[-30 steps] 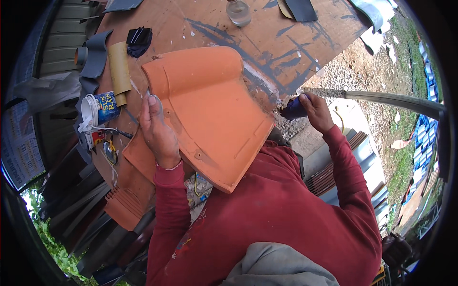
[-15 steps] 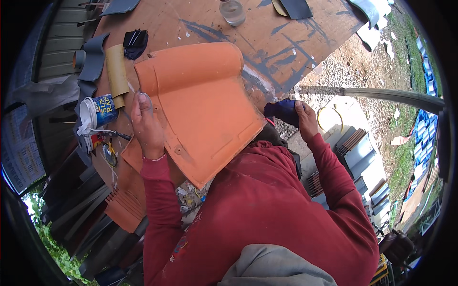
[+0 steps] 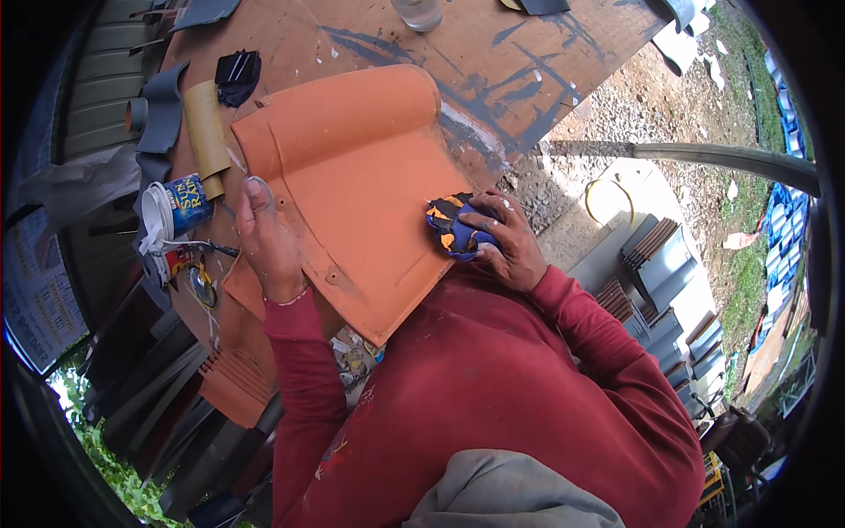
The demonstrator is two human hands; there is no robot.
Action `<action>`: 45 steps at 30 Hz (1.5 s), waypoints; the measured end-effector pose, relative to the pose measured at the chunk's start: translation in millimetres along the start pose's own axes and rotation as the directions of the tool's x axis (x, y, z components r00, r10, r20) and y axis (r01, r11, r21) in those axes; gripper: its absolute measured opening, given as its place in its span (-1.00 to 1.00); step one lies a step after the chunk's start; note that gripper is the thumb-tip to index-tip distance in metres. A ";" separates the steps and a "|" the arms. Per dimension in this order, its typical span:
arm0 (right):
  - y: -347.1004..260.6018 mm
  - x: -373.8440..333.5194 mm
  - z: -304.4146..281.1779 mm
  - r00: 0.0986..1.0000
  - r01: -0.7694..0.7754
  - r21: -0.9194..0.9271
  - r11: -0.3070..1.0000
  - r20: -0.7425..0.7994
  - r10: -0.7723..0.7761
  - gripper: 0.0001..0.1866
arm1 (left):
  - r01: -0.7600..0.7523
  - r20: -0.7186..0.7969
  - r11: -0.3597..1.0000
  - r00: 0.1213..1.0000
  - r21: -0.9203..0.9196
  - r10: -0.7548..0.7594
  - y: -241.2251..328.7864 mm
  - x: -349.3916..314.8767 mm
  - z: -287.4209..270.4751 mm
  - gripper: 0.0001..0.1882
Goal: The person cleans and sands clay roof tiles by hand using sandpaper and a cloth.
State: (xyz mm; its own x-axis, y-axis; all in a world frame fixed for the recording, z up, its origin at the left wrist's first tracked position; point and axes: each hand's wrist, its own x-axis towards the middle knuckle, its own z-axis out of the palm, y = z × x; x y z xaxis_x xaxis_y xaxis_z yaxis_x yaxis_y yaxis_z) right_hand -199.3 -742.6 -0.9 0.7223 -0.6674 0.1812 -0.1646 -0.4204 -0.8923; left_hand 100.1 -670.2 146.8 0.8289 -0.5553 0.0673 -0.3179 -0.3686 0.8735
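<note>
An orange roof tile [image 3: 361,176] with a raised rounded roll along its far side lies tilted at the near edge of the work table. At its left edge, my left hand [image 3: 271,245] grips the tile, thumb up; its other fingers are mostly hidden. My right hand [image 3: 509,239] is closed around a bunched dark blue cloth [image 3: 461,231] with black and orange patches on its face. The cloth is at the tile's right edge; whether it presses on the surface I cannot tell.
The brown table [image 3: 370,40] has grey paint streaks. To the left are a blue-and-white paint tub [image 3: 187,204], a tan curved piece [image 3: 206,132] and a dark cloth [image 3: 238,75]. A glass jar [image 3: 417,12] stands at the back. Grey tiles [image 3: 656,264] are stacked at right.
My right hand has moved left with the cloth, from beyond the tile's right corner onto its right edge. The cloth's patched face has turned into view. My left hand stays on the tile.
</note>
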 end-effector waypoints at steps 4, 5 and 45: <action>-44.3 8.2 -3.7 0.977 0.160 0.086 0.983 0.129 -0.170 -0.54 | 0.021 0.079 0.994 0.997 -0.108 -0.012 -6.9 2.2 -5.9 -0.44; -63.2 15.5 0.6 0.956 0.251 0.170 0.953 0.109 -0.271 -0.51 | 0.019 0.104 0.990 0.995 -0.142 -0.004 -7.2 3.7 -5.1 -0.44; 51.5 71.1 -33.2 0.953 -0.228 0.032 0.973 -0.195 0.230 -0.76 | -0.133 0.036 0.991 0.990 0.011 0.133 12.7 -6.5 14.5 -0.61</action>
State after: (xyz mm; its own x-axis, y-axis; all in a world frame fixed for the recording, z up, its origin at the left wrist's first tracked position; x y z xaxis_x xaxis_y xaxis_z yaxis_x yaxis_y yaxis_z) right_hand -178.7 -832.1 -20.2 0.5196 -0.8530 0.0485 -0.3033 -0.2372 -0.9229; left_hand 84.0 -682.1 150.6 0.7621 -0.6261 0.1649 -0.4302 -0.2994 0.8516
